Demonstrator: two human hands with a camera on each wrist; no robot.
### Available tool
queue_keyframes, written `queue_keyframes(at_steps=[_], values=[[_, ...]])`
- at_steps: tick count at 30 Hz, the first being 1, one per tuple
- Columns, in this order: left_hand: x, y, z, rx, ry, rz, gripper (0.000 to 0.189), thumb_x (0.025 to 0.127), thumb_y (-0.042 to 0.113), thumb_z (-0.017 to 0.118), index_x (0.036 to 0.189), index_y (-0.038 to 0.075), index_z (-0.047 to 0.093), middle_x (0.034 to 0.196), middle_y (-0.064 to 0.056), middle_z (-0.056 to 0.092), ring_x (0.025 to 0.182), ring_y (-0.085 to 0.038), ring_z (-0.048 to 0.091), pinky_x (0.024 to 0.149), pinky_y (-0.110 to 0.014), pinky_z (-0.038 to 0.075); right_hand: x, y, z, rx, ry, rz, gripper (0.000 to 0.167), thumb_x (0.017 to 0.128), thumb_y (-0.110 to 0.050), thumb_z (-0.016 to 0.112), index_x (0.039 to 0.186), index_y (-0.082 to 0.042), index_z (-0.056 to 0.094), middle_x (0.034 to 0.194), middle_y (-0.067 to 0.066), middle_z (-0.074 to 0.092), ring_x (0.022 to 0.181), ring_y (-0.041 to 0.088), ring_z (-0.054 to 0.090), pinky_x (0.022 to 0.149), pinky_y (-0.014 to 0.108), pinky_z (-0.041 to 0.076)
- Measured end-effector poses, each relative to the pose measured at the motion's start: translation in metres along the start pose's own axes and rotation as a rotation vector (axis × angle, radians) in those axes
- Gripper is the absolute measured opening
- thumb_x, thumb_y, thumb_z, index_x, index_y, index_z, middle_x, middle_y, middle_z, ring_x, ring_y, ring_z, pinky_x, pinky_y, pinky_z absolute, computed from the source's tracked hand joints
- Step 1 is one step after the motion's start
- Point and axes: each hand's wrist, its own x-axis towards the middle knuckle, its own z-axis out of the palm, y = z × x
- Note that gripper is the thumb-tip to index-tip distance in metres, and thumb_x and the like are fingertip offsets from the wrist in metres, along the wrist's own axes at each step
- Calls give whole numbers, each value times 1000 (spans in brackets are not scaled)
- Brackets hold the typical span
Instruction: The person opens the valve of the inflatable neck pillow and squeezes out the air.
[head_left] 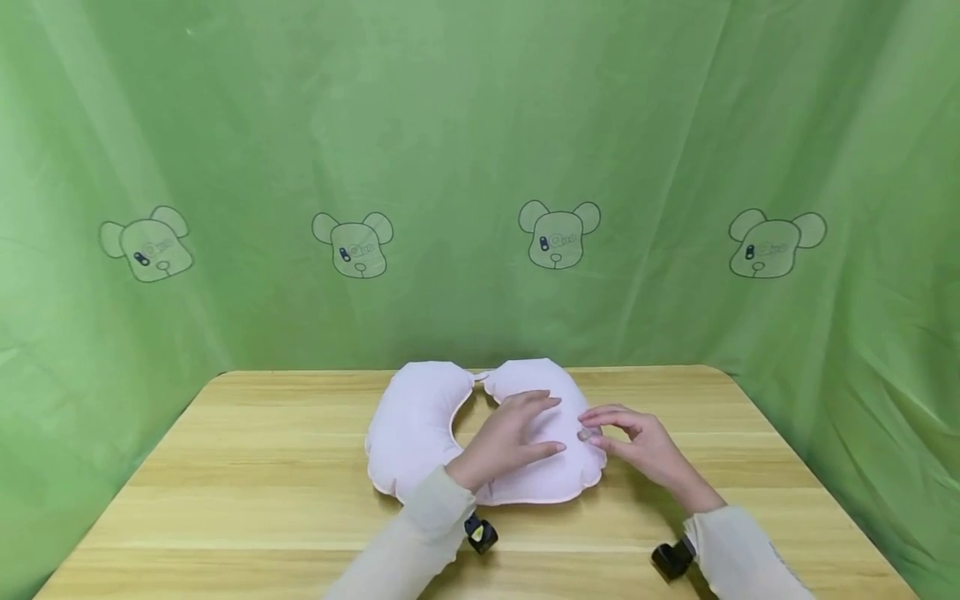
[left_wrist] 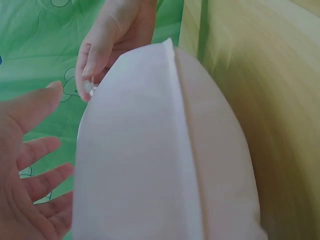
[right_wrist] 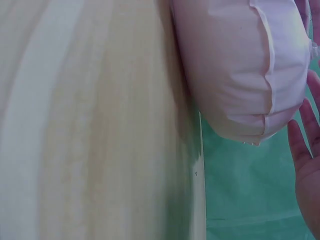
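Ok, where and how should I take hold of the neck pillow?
Probably by its left lobe, from the outer left: that side curves outward, puffed and free of hands, whereas the right hand pinches the valve on the other lobe.

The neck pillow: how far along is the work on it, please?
Done: the pillow looks plump. In hand: the right hand pinches the clear valve; the left hand is spread over the pillow. Remaining: probably pressing the valve in, since it sticks out.
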Motion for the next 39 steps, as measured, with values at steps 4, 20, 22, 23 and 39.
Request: queue_keyframes(at_steps=[4, 20, 22, 23, 39], values=[[5, 0, 7, -14, 46, 11, 51, 83, 33, 72, 128, 12, 57, 137, -6, 51, 126, -21, 46, 108, -31, 34, 2, 0, 1, 37, 11, -19, 20, 80, 5, 69, 99, 0, 70, 103, 11, 68, 105, 4, 57, 95, 12, 40], [12, 1, 31, -33, 74, 54, 34, 80, 26, 75, 111, 12, 70, 130, -4, 58, 133, -28, 40, 112, -36, 29, 0, 4, 6, 39, -17, -71, 22, 79, 10, 67, 98, -1, 70, 98, 9, 66, 99, 6, 57, 92, 14, 42], [12, -1, 33, -50, 66, 46, 35, 80, 26, 75, 112, 12, 69, 130, -3, 58, 134, -27, 39, 112, -36, 28, 0, 5, 6, 35, -16, -79, 23, 78, 12, 66, 97, 0, 70, 97, 10, 66, 98, 6, 57, 92, 13, 42], [12, -1, 34, -58, 62, 43, 36, 80, 26, 75, 112, 12, 69, 131, -3, 57, 134, -27, 38, 112, -36, 28, 0, 6, 7, 31, -15, -83, 23, 77, 13, 66, 96, 0, 70, 97, 11, 66, 98, 6, 57, 91, 13, 43], [9, -5, 42, 6, 128, 36, 37, 76, 35, 77, 107, 16, 72, 114, 1, 61, 107, -13, 50, 96, -22, 38, 0, 4, 15, 20, 34, -60, 18, 81, 7, 66, 93, -6, 71, 94, 5, 67, 94, 6, 59, 87, 15, 46]])
